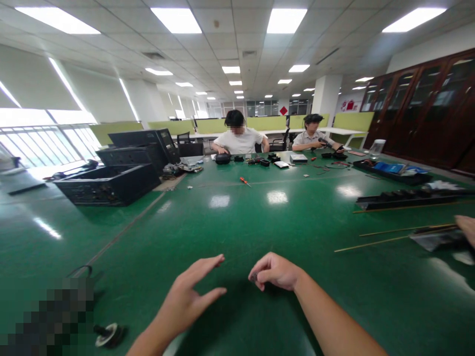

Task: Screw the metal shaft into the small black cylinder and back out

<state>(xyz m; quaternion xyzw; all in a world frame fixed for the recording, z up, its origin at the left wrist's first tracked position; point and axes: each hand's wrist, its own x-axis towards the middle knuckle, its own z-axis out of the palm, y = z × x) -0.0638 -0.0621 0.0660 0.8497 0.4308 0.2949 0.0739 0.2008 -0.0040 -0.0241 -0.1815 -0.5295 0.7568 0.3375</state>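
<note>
My left hand (191, 294) hovers over the green table (237, 222), thumb and fingers spread apart with nothing between them. To its right, my right hand (276, 272) has its fingers curled in a pinch. A small dark piece (254, 277) shows at those fingertips, too small to tell its kind. The two hands are apart, with a gap of table between them. Below and left of my left hand lies a round black and white part (109, 335), perhaps a small wheel.
An orange screwdriver (244, 181) lies farther up the table. Black computer cases (111, 183) stand at the left. Thin brass-coloured rods (371, 244) and a long black tray (401, 199) are on the right, near another person's hand (466, 230). Two people sit across the table.
</note>
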